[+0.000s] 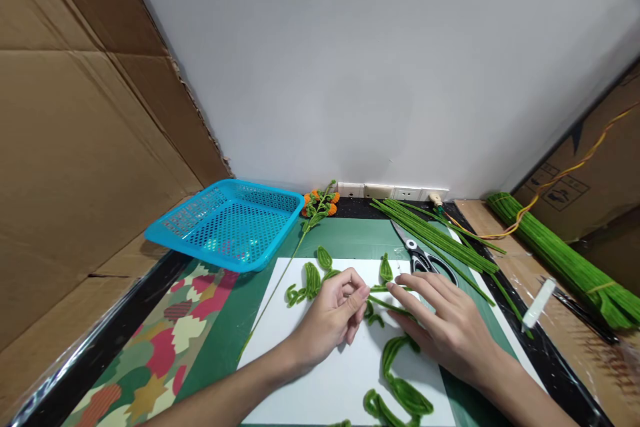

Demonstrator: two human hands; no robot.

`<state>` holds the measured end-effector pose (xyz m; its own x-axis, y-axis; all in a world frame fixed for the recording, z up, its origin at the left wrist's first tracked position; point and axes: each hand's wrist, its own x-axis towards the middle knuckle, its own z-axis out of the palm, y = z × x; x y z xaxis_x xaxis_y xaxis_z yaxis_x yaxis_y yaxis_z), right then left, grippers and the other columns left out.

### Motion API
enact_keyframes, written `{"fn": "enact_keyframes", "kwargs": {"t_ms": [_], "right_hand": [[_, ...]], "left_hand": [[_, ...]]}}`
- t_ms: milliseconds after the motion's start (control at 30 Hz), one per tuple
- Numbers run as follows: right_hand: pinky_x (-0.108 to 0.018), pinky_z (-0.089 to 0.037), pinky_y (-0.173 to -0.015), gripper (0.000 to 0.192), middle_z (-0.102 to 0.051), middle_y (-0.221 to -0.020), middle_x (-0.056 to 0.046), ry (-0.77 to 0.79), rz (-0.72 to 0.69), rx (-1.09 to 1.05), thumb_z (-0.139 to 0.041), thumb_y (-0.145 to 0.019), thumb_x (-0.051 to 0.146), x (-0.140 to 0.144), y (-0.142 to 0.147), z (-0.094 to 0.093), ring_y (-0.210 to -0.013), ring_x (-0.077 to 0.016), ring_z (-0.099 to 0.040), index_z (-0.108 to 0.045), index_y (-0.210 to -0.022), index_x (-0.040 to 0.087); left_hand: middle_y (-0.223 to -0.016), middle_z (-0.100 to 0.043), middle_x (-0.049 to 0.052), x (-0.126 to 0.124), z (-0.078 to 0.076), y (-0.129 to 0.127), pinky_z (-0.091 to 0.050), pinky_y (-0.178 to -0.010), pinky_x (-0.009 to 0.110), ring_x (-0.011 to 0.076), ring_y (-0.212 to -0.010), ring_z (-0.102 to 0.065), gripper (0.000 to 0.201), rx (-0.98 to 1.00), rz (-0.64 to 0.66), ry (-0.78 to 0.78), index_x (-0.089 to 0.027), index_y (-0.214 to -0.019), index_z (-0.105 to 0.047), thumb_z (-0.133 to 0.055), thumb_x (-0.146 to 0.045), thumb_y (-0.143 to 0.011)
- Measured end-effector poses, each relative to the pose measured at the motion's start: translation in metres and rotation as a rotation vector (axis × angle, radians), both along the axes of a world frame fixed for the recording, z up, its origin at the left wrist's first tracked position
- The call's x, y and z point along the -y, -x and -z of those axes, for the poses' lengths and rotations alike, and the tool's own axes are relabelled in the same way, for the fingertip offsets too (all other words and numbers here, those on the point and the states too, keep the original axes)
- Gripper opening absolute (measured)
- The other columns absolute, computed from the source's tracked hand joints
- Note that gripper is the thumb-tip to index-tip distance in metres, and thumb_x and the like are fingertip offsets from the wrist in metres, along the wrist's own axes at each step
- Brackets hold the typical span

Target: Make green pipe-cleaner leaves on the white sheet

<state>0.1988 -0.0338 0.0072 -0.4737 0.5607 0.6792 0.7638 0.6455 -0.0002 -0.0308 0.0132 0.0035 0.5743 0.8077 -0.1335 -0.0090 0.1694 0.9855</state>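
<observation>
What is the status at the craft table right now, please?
Left hand fingers pinching a thin green pipe-cleaner stem. Right hand flat, fingertips at the stem. Grey-handled scissors just beyond.

Both hands are over the white sheet (320, 380) on the counter (350, 237). Left hand (333, 313) pinches one end of a green pipe-cleaner stem (387, 303), right hand (445, 327) rests its fingers (400, 287) on it. Loose green leaf loops (313, 278) lie around, scissors (423, 257) just behind, blue basket (227, 223) off to the left.
</observation>
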Motion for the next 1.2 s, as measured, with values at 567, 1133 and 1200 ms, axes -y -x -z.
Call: {"fn": "enact_keyframes", "kwargs": {"t_ms": [567,1133,1200], "right_hand": [[-0.034,-0.048,-0.074,0.023,-0.077,-0.095,-0.009,0.053,-0.004,-0.030,-0.070,-0.102,0.033,-0.001,-0.006,0.000,-0.079,-0.0201,-0.069,-0.070,-0.114,0.013],[-0.026,-0.046,-0.061,0.014,-0.074,-0.082,-0.005,0.163,-0.089,-0.286,-0.073,-0.100,0.029,0.001,-0.012,-0.006,-0.066,-0.0144,-0.066,-0.073,-0.105,0.016],[-0.025,-0.046,-0.058,0.012,-0.073,-0.081,-0.004,0.197,-0.114,-0.317,-0.072,-0.100,0.026,0.001,-0.012,-0.006,-0.064,-0.0134,-0.065,-0.073,-0.106,0.016]], "left_hand": [[-0.066,-0.053,-0.007,0.001,-0.003,0.001,-0.029,-0.036,0.013,0.0039,-0.040,-0.044,0.036,-0.009,0.033,-0.004,-0.021,-0.090,-0.049,-0.058,-0.053,-0.102],[-0.063,-0.051,-0.008,-0.001,-0.001,0.000,-0.026,-0.034,0.013,0.0041,-0.037,-0.045,0.037,0.025,0.022,0.001,-0.020,-0.090,-0.048,-0.057,-0.054,-0.103],[-0.064,-0.051,-0.008,-0.002,-0.001,0.000,-0.026,-0.034,0.013,0.0042,-0.038,-0.045,0.037,0.028,0.016,0.002,-0.020,-0.090,-0.048,-0.057,-0.054,-0.103]]}}
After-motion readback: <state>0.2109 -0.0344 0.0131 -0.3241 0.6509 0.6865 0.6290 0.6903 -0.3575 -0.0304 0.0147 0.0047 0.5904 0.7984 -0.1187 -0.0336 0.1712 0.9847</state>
